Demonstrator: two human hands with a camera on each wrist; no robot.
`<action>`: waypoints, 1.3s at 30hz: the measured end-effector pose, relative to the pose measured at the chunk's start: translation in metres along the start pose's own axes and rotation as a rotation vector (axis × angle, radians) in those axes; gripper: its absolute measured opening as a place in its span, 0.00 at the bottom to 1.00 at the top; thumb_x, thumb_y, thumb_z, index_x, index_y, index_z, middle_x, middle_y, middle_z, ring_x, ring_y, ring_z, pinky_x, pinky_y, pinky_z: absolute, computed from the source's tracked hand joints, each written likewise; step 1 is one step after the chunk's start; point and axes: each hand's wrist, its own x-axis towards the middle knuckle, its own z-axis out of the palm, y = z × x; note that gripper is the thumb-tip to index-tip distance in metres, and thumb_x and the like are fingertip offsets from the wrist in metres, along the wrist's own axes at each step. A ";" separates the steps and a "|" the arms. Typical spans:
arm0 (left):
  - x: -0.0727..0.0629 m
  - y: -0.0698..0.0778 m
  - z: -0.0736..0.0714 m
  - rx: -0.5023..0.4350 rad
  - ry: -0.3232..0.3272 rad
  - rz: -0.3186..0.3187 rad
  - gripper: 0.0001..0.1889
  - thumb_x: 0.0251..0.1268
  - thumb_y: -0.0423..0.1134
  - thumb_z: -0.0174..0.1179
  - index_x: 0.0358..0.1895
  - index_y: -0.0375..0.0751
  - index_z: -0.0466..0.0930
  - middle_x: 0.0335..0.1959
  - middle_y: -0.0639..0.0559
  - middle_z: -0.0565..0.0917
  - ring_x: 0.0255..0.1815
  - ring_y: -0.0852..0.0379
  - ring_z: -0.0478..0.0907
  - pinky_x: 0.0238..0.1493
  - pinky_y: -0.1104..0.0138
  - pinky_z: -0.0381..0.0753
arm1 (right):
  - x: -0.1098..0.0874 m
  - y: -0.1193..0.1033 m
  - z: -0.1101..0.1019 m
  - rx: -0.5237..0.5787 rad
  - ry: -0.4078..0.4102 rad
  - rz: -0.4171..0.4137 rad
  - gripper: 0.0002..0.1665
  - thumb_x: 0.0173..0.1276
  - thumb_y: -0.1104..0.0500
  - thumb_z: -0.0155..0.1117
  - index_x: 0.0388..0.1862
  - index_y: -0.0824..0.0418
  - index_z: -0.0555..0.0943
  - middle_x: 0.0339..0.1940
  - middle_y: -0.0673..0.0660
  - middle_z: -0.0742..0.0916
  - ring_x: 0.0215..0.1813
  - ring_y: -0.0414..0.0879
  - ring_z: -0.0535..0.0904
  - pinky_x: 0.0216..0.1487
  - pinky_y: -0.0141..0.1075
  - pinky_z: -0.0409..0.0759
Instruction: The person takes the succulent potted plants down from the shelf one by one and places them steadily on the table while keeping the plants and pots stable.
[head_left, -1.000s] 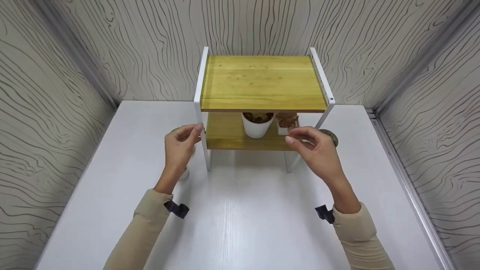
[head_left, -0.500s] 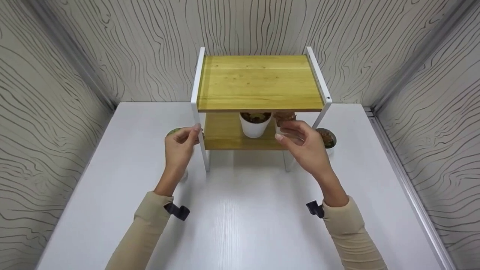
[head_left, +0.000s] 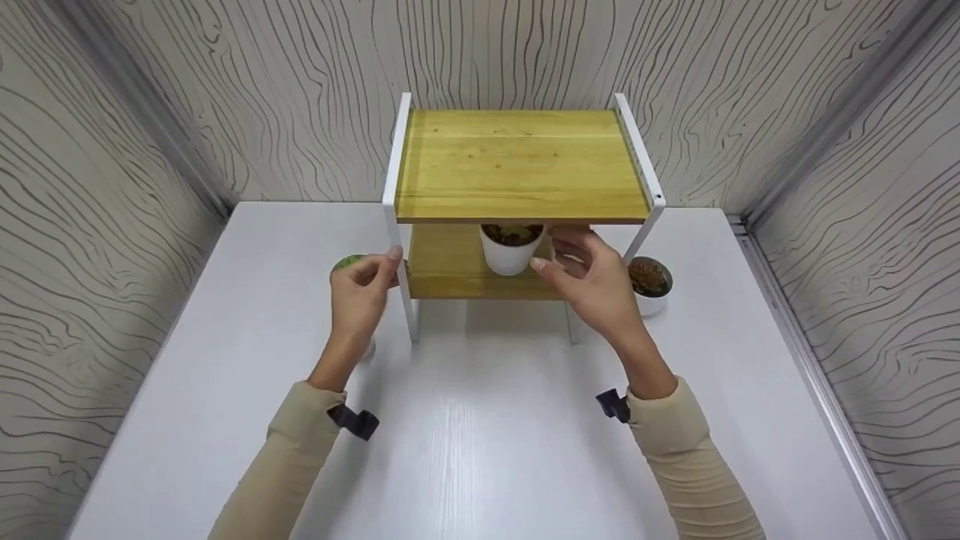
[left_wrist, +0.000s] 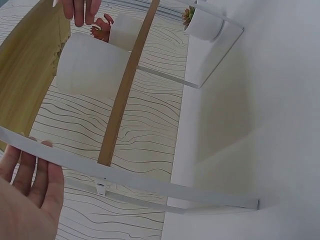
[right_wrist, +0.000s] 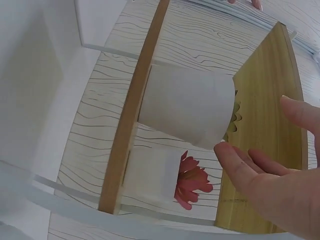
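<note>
A small two-tier shelf (head_left: 517,161) with wooden boards and white metal legs stands on the white table. My left hand (head_left: 360,292) holds the shelf's left front post (left_wrist: 75,157) between thumb and fingers. On the lower board (head_left: 480,289) sits a round white flower pot (head_left: 511,255) with a plant in it. Beside it is a smaller white pot (right_wrist: 150,172) with a red succulent (right_wrist: 192,182), hidden behind my right hand in the head view. My right hand (head_left: 592,289) reaches between the boards, fingers loosely bent, with a fingertip right at the round pot's rim.
Right of the shelf, a white pot with a reddish-brown plant (head_left: 649,279) stands on the table. A green plant (head_left: 348,262) shows partly behind my left hand, and a small white object (head_left: 369,349) by my left wrist. Patterned walls (head_left: 315,97) surround the table.
My right hand has moved left and inward under the top board, from the smaller pot's front to the round pot's side. The left hand stays on the post.
</note>
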 end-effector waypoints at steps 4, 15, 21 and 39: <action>-0.001 0.001 -0.001 -0.014 0.000 -0.010 0.26 0.59 0.62 0.61 0.36 0.39 0.85 0.41 0.45 0.84 0.45 0.43 0.84 0.50 0.66 0.85 | 0.004 -0.005 0.004 -0.060 0.016 0.009 0.38 0.60 0.49 0.71 0.66 0.60 0.70 0.65 0.59 0.78 0.67 0.54 0.76 0.66 0.45 0.77; -0.001 0.001 -0.001 -0.012 0.001 -0.015 0.28 0.57 0.64 0.61 0.37 0.39 0.85 0.41 0.46 0.85 0.42 0.53 0.85 0.50 0.67 0.85 | 0.014 -0.010 0.022 -0.135 0.060 -0.012 0.44 0.57 0.51 0.73 0.69 0.60 0.65 0.69 0.61 0.74 0.71 0.54 0.71 0.70 0.48 0.73; -0.002 -0.001 -0.002 -0.009 0.006 -0.018 0.28 0.57 0.65 0.61 0.37 0.39 0.85 0.41 0.47 0.85 0.44 0.49 0.85 0.51 0.67 0.85 | 0.020 -0.008 0.029 -0.137 0.058 -0.008 0.47 0.56 0.53 0.74 0.70 0.61 0.62 0.71 0.61 0.71 0.73 0.55 0.67 0.73 0.48 0.69; -0.002 -0.001 0.000 0.041 0.000 -0.029 0.29 0.59 0.66 0.59 0.41 0.41 0.86 0.46 0.40 0.84 0.48 0.44 0.83 0.53 0.66 0.84 | 0.037 -0.017 0.039 -0.331 0.134 0.044 0.48 0.46 0.40 0.78 0.65 0.53 0.70 0.64 0.55 0.79 0.69 0.50 0.71 0.71 0.49 0.67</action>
